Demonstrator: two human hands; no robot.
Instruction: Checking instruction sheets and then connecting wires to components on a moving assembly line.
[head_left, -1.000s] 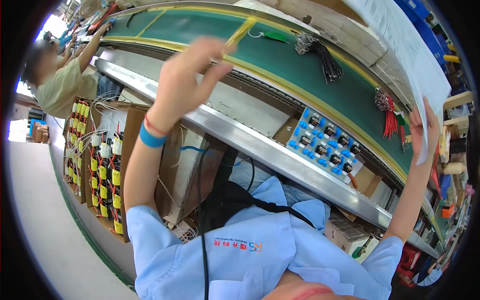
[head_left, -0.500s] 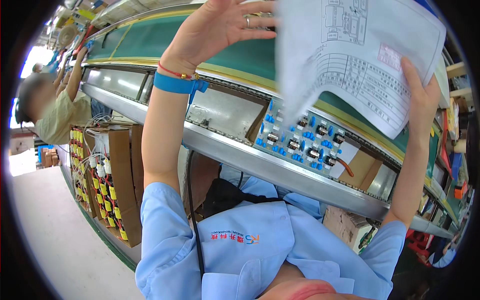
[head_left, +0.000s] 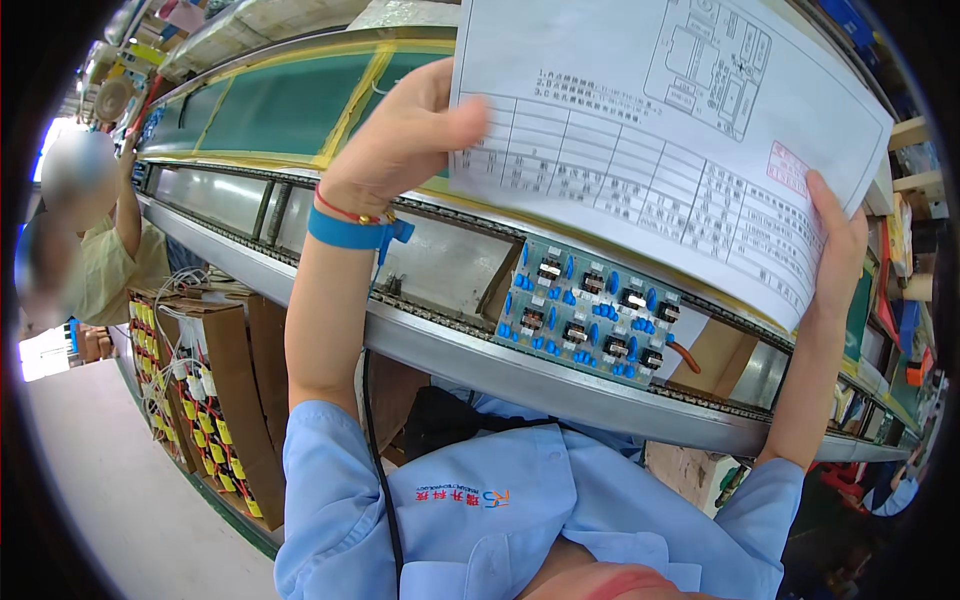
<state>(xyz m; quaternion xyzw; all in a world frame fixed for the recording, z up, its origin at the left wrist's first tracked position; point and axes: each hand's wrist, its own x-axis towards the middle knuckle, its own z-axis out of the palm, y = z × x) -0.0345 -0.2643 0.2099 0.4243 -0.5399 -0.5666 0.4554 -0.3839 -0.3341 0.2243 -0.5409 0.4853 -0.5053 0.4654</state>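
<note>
A large white printed sheet (head_left: 600,105), with a line diagram, a table and a red stamp, is held up in front of me above the conveyor. My left hand (head_left: 425,130) grips its left edge, thumb on the printed face and fingers hidden behind. At the opposite edge my right hand (head_left: 838,240) pinches the lower right part, its thumb in front. A blue wrist strap (head_left: 345,232) circles my left wrist. Below the sheet, a green circuit board panel (head_left: 590,312) with blue and black components rests across the conveyor rails.
The metal conveyor rail (head_left: 450,355) runs across before me, with a green belt (head_left: 270,110) beyond. At left stands a cardboard box (head_left: 230,370) with yellow wired parts (head_left: 215,440), beside a pale tabletop (head_left: 110,460). A co-worker (head_left: 110,265) is at the far left. An orange-brown cable (head_left: 684,356) lies beside the panel.
My left hand has come down from spread fingers onto the sheet's left edge. The sheet, curled and hanging before, is now spread flatter and wider. My right hand keeps its hold.
</note>
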